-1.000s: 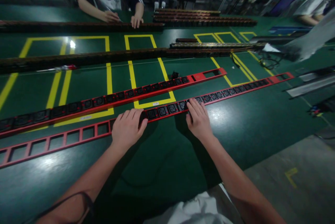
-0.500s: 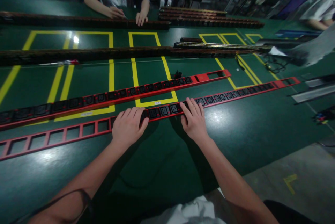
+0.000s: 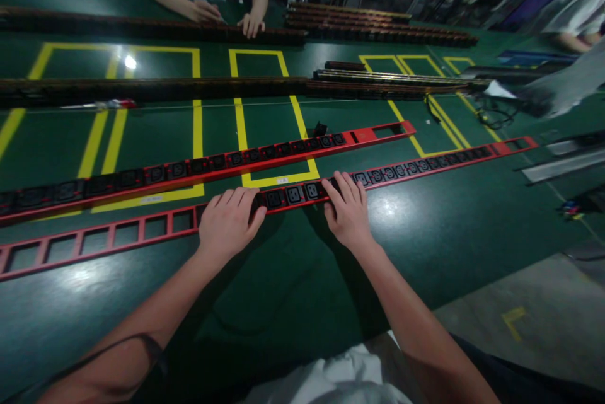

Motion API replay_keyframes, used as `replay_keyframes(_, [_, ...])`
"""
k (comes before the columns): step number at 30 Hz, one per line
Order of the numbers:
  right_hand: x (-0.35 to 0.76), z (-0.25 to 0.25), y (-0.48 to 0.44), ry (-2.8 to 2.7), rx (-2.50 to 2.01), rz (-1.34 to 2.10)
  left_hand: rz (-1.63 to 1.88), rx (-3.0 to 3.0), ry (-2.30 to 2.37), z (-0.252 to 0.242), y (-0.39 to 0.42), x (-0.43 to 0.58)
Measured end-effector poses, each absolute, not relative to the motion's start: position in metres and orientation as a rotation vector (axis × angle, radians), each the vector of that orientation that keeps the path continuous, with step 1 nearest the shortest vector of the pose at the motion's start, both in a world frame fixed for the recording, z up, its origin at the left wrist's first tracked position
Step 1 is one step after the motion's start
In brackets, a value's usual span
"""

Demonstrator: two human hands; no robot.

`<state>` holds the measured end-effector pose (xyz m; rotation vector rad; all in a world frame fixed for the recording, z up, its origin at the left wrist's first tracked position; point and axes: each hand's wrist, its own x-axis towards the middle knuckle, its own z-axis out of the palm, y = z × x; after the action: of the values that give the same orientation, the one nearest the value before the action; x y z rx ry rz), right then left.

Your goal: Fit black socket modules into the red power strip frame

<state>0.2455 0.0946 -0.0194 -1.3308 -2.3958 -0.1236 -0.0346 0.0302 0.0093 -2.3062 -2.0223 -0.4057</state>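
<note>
A long red power strip (image 3: pixel 387 173) lies slantwise across the green table in front of me. Black outlet sockets (image 3: pixel 293 194) fill its middle and right part, while the windows in its left part are bare. My left hand (image 3: pixel 229 221) is closed over the strip where the sockets meet the bare windows, fingers over the top and thumb on the near side. Farther right, my right hand (image 3: pixel 348 212) grips the same strip, its fingertips on the sockets. A few sockets show between my hands; those under my fingers are hidden.
Beyond it lies a second red power strip (image 3: pixel 217 163) with sockets, and a small black part (image 3: pixel 320 129) beside it. Long dark strips (image 3: pixel 165 86) cross the table farther back, near a screwdriver (image 3: pixel 113 104). A co-worker's hands (image 3: pixel 253 24) rest on another strip opposite.
The whole view has shifted slightly, so the table's contents sit a little higher in the picture. Both my hands keep nearly the same places on the strip.
</note>
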Motion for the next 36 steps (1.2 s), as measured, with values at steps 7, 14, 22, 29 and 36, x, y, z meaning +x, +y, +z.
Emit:
replay_keyframes(7, [0.246, -0.02, 0.095, -2.389, -1.317, -0.138, -0.408, -2.309, -2.035, 0.01, 0.03, -0.034])
replay_keyframes(14, [0.248, -0.019, 0.09, -2.433, -1.145, -0.119, -0.455, -2.321, -2.08, 0.009, 0.03, -0.035])
replay_keyframes(22, [0.249, -0.018, 0.092, -2.429, -1.033, -0.127, -0.409, -2.3, -2.033, 0.01, 0.03, -0.034])
replay_keyframes(29, [0.248, -0.015, 0.087, -2.478, -1.14, -0.056, -0.382, -2.305, -1.994, 0.006, 0.029, -0.036])
replay_keyframes(36, [0.247, -0.013, 0.084, -2.494, -1.177, -0.058, -0.4, -2.311, -1.973, 0.007, 0.028, -0.036])
